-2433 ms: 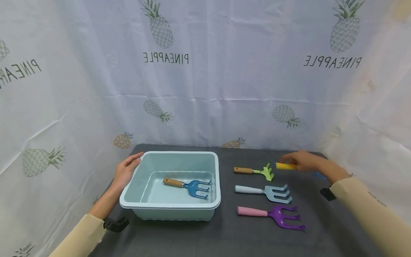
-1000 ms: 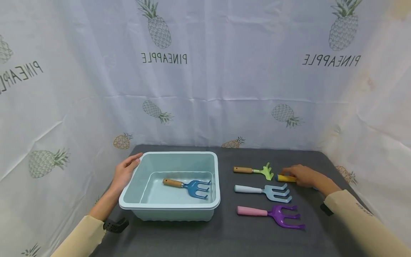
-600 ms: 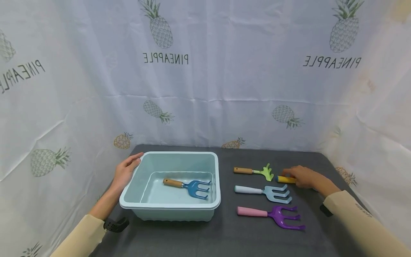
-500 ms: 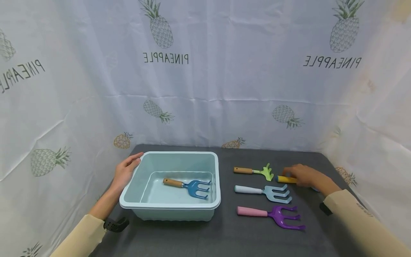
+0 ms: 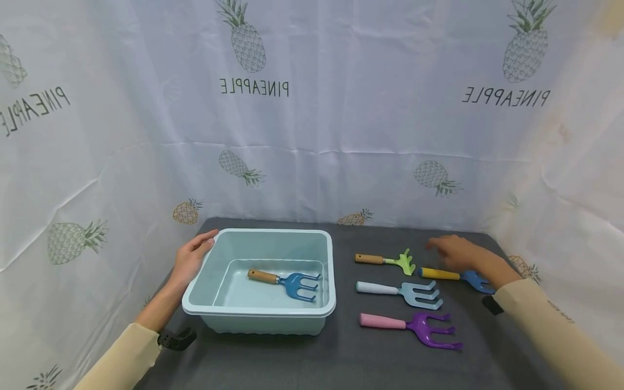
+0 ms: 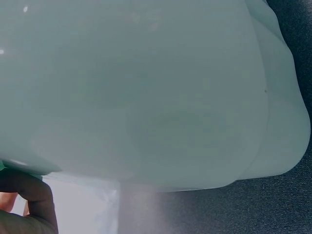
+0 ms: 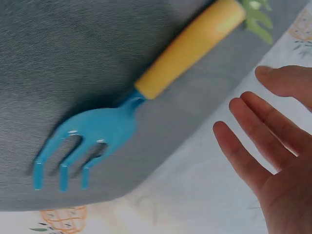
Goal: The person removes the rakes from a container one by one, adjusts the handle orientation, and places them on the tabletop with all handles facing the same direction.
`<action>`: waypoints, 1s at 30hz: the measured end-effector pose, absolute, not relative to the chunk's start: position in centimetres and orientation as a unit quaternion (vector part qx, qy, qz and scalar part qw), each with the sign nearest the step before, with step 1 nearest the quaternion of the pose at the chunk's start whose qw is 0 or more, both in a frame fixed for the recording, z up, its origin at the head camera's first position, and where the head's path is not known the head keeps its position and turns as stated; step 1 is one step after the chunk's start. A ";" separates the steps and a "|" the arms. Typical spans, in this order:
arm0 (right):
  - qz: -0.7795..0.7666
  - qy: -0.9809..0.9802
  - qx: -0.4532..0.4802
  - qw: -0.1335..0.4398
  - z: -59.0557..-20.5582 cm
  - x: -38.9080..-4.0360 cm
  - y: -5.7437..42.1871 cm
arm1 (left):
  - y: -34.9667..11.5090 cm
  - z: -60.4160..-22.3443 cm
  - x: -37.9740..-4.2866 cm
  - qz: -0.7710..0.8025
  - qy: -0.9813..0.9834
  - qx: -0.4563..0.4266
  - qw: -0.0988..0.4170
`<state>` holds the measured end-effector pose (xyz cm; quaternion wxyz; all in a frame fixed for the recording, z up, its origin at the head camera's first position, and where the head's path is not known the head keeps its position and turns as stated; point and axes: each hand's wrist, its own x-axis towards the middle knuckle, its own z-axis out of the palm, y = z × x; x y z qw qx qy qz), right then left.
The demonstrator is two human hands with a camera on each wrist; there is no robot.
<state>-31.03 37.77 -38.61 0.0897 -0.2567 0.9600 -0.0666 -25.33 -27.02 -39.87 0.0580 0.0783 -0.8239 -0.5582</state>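
My left hand [image 5: 191,261] grips the left rim of a pale green plastic basin [image 5: 258,323], its bent fingers [image 6: 29,190] showing at the rim in the left wrist view. Inside the basin lies a blue garden hand rake [image 5: 294,286] with a wooden handle. My right hand [image 5: 455,253] hovers just behind another blue hand rake [image 7: 105,127] with a yellow handle [image 5: 440,273], which lies on the table. In the right wrist view the fingers [image 7: 248,158] are spread apart from that handle, holding nothing. In the head view, my forearm partly covers its tines.
On the grey tabletop [image 5: 336,363], right of the basin, lie a small green rake [image 5: 403,261] with a wooden handle, a light blue rake [image 5: 420,294] with a white handle and a purple rake [image 5: 429,329] with a pink handle. A pineapple-print curtain [image 5: 336,119] closes off the back and sides.
My right hand lowered the yellow-handled rake nearer to the light blue one, let go of it and rose toward the back. My left hand stayed on the basin.
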 end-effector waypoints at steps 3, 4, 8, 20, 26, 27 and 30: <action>-0.069 0.958 -0.269 0.073 -37.7 -31.0 36.9 | -27.0 -39.7 -25.3 -0.559 -0.823 0.080 0.059; -0.066 0.956 -0.277 0.064 -37.4 -31.1 36.6 | -27.0 -39.7 -25.2 -0.559 -0.823 0.080 0.059; -0.064 0.949 -0.306 0.035 -36.3 -31.0 35.1 | -27.0 -39.6 -25.1 -0.558 -0.824 0.077 0.060; -0.085 0.929 -0.359 0.026 -32.4 -30.5 29.5 | -27.1 -39.7 -24.9 -0.553 -0.827 0.078 0.070; -0.117 0.928 -0.351 0.032 -30.0 -30.5 27.0 | -27.0 -39.7 -25.0 -0.555 -0.825 0.082 0.068; -0.119 0.929 -0.349 0.032 -29.6 -30.5 26.7 | -27.0 -39.7 -25.0 -0.555 -0.825 0.082 0.068; -0.128 0.926 -0.355 0.027 -28.7 -30.5 25.6 | -26.9 -39.7 -25.0 -0.554 -0.826 0.080 0.071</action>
